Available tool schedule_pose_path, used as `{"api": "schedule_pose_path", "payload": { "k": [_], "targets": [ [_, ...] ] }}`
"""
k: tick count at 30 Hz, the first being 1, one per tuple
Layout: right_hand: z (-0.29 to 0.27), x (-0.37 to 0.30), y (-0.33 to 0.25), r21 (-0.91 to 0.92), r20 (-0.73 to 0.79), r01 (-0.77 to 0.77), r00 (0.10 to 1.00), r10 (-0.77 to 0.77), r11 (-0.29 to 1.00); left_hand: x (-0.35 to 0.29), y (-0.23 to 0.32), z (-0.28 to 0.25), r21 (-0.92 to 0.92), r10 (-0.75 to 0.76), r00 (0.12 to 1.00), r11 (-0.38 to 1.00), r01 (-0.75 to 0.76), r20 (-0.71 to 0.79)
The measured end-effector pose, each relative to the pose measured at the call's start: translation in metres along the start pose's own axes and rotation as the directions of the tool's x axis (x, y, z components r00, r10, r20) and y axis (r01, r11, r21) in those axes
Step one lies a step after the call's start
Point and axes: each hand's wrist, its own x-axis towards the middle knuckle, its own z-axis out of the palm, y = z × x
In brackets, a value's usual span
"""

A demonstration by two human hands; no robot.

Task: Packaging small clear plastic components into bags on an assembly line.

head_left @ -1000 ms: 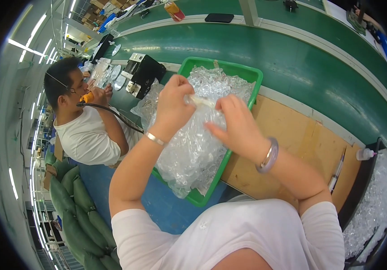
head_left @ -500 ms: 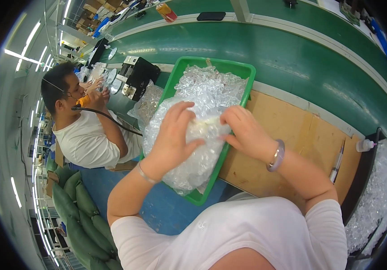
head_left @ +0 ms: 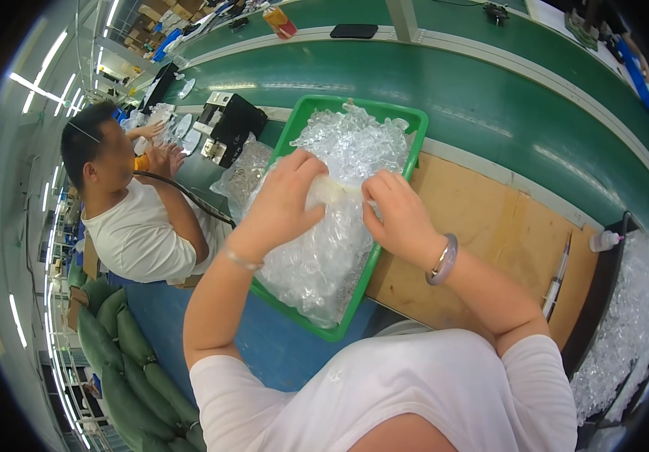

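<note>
A clear plastic bag (head_left: 311, 260) full of transparent plastic pieces lies across the near part of a green tray (head_left: 422, 124). My left hand (head_left: 285, 197) grips the left side of the bag's gathered, whitish top, fingers curled over it and thumb low. On the other side, my right hand (head_left: 395, 209) pinches the same gathered top between bent fingers and thumb. Loose clear plastic pieces (head_left: 362, 139) fill the far part of the tray, beyond my hands. The fingertips partly hide the bag's mouth, so I cannot make out whether it is tied.
To the right lies a brown board (head_left: 475, 226) with a pen-like tool (head_left: 557, 279) and a small bottle (head_left: 605, 241). A black-rimmed bin (head_left: 626, 316) holds more clear pieces. At left, a co-worker (head_left: 143, 218) sits near a black machine (head_left: 234, 128); green sacks (head_left: 125, 339) lie on the floor.
Both hands have moved slightly up and left, drawing the bag's top along. More loose pieces show at the tray's far end. The co-worker's hands have lowered from the face.
</note>
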Motion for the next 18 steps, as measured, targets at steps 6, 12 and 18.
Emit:
{"api": "schedule_pose_path", "payload": {
  "k": [6,12,18],
  "targets": [
    [0.004,-0.030,-0.017,-0.063,0.169,0.136,0.978,-0.124,0.989,-0.022,-0.002,0.002,0.180,0.010,1.000,0.984,-0.013,0.013],
    [0.004,-0.025,-0.008,-0.098,0.123,0.031,0.992,-0.019,0.995,-0.029,0.008,-0.012,0.166,-0.043,0.999,0.985,0.039,0.023],
    [-0.001,-0.034,-0.031,-0.260,-0.057,0.187,0.976,-0.209,0.947,-0.132,-0.021,-0.056,-0.084,-0.426,0.905,0.902,0.424,-0.002]
  ]
}}
